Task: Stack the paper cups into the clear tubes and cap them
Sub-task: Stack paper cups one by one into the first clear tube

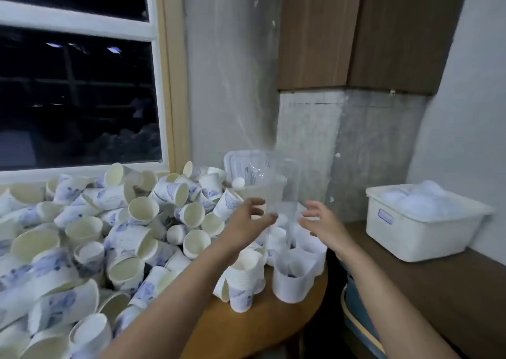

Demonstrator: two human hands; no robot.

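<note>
A clear tube [282,186] stands upright among paper cups at the back of the round wooden table [246,328]; its upper part is a blur against the wall. My left hand [250,220] curls at the tube's lower left side, thumb and fingertips pinching its wall. My right hand [321,223] hovers just right of the tube with fingers spread, holding nothing. A short nested stack of cups [243,279] and a white cup [291,283] stand in front of the tube. A big heap of loose paper cups [123,235] with blue print fills the left.
A white bin [416,230] heaped with white lids sits on a brown counter [438,295] at the right. A translucent container [243,166] with its lid stands behind the tube against the wall. A dark window is on the left.
</note>
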